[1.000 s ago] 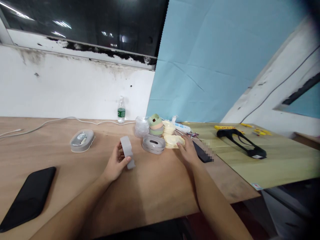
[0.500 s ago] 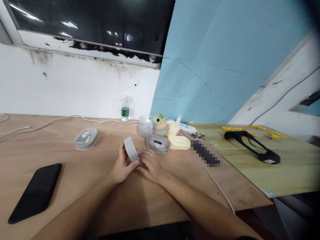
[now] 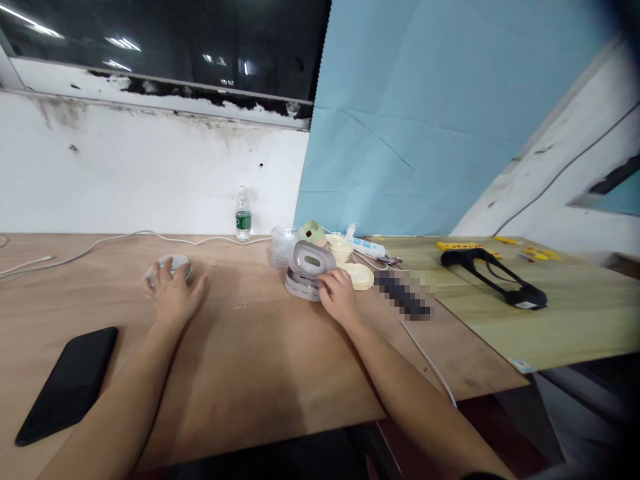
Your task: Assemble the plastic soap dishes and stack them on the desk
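The right hand (image 3: 339, 298), fingers curled, tilts up a grey oval plastic lid (image 3: 311, 257) off the grey stack (image 3: 301, 287) at its eleven o'clock, while the left hand (image 3: 173, 292) rests spread over a clear-lidded oval box (image 3: 167, 265) at its twelve o'clock, well apart.
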Demonstrator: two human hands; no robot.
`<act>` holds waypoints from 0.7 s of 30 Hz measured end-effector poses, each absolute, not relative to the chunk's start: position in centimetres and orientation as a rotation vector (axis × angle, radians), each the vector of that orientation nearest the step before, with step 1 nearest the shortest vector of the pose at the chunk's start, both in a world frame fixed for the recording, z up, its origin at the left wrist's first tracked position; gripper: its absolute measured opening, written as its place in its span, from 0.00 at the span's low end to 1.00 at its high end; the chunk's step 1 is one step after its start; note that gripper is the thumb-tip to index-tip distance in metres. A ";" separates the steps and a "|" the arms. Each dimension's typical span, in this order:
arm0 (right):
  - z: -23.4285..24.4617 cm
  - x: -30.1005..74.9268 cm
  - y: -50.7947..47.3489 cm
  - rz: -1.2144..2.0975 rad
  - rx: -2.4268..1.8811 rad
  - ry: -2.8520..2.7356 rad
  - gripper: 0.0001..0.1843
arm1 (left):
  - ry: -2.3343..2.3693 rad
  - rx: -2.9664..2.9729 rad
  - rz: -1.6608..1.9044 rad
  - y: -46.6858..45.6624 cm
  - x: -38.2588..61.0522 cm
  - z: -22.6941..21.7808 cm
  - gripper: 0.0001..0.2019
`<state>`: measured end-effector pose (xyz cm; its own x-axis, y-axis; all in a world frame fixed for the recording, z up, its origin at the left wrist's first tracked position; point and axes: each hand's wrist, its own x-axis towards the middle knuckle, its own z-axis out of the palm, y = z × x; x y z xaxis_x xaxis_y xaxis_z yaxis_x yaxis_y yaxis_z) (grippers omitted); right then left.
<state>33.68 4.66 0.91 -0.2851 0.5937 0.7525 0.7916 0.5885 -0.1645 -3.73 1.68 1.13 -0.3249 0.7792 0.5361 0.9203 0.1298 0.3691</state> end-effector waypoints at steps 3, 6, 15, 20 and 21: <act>0.7 34.2 5.2 -0.291 -1.178 -2.016 0.12 | -2.377 -1.576 -0.887 1.9 -5.6 0.7 0.32; 0.5 34.0 5.3 -0.267 -1.184 -2.034 0.12 | -2.448 -1.609 -0.781 2.1 -6.1 0.2 0.35; 1.5 38.7 7.2 -0.392 -1.368 -1.559 0.17 | -2.392 -1.712 -0.701 2.3 -4.7 -0.1 0.33; 0.4 43.9 8.3 -0.302 -1.970 -1.125 0.24 | -2.370 -1.749 -0.704 2.2 -4.2 0.2 0.33; 0.2 44.4 8.4 -0.252 -2.058 -1.089 0.25 | -2.367 -1.755 -0.705 2.2 -4.2 0.2 0.33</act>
